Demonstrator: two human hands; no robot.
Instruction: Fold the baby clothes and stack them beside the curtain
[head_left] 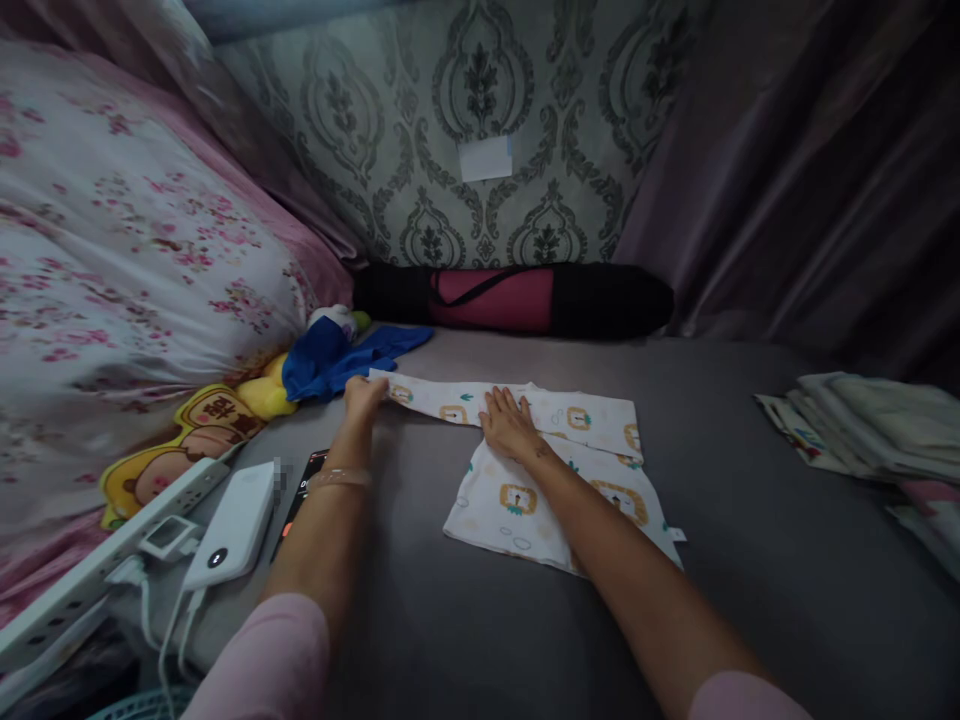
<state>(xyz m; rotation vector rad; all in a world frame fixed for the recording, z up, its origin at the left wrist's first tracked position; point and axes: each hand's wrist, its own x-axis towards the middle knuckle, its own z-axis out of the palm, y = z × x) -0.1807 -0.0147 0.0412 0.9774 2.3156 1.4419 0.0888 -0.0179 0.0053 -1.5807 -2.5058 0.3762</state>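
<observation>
- Crowding the left edge of the grey bed sheet [750, 480] are a pink floral quilt [112, 250], a yellow cartoon cushion [202, 430], a white power strip [112, 545], a white power bank [236, 525] and a dark phone [300, 490].
- Just behind them, a crumpled blue cloth [337, 360] lies unfolded, near the far left corner.
- The left hand [365, 395] is closed, pinching the left tip of the white cotton baby garment printed with orange lions [525, 500].
- That garment lies flat in the middle of the sheet, its upper band drawn out straight and its lower body spread towards the near edge.
- The right hand [510, 422] is open, palm down, pressing the middle of the upper band.
- Judging by this, the folding looks early: the piece is smoothed, but the body is not yet doubled over.
- A black and pink rolled mat [517, 298] lies along the far edge.
- A stack of folded pale cloths [870, 420] at the right edge looks finished.
</observation>
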